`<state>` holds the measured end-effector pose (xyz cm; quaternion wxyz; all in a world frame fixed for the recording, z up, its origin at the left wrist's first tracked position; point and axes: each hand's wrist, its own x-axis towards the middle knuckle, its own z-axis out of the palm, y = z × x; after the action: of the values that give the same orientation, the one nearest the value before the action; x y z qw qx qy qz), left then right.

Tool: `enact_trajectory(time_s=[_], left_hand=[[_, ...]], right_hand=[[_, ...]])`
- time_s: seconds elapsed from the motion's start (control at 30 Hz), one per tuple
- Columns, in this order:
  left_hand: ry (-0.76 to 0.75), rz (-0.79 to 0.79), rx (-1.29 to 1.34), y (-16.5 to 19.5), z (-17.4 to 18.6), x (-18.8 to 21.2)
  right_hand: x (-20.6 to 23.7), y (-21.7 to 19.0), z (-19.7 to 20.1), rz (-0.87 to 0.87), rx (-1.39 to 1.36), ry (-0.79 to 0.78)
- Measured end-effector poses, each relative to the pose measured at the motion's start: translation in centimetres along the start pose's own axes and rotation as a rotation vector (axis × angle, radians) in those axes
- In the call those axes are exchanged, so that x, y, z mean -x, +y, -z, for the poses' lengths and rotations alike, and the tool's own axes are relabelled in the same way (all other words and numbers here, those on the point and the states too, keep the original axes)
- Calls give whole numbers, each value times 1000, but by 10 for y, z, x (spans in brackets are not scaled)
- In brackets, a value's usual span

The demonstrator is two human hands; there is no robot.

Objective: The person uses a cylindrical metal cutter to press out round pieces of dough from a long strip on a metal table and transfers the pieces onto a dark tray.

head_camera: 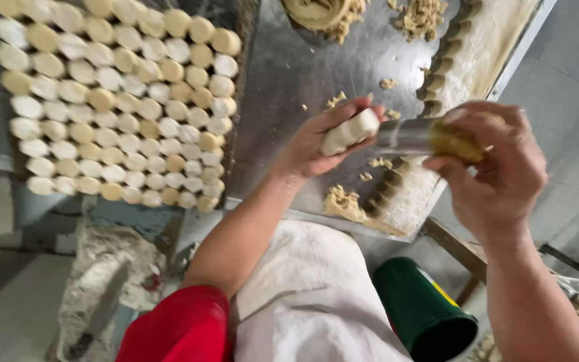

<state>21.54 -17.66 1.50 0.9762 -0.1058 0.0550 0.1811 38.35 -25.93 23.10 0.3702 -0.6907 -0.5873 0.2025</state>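
We note the left hand cupped around a pale dough puck. Right hand clamps a metal tube mould, long axis level, its open end touching the puck over the desk.

surface: metal worktop | on it: dough crumbs, tray of round dough pieces

My left hand up at centre, palm toward me, fingers curled round pale piece, thumb across top, fingertips pointing to 2 o'clock. Left forearm bare, running down to 7 o'clock, ending in red sleeve. My right hand at 3 o'clock of left, knuckles up, fingers wrapped tight, wrist bent. Right forearm bare, dropping to 5 o'clock corner. Both hands close, almost meeting, fingertips nearly touching.
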Motion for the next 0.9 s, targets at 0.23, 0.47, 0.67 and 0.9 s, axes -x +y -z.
enact_trajectory(time_s=[0.23, 0.47, 0.67, 0.9], left_hand=[[205, 20, -129, 124, -41, 1], [1089, 58, -1957, 387, -115, 96], [623, 367, -2513, 406, -126, 98], [663, 415, -2797, 427, -122, 108]], right_hand=[[30, 11, -59, -377, -279, 193], [68, 7, -82, -601, -176, 235], [84, 21, -84, -987, 66, 273], [117, 69, -80, -1266, 414, -100]])
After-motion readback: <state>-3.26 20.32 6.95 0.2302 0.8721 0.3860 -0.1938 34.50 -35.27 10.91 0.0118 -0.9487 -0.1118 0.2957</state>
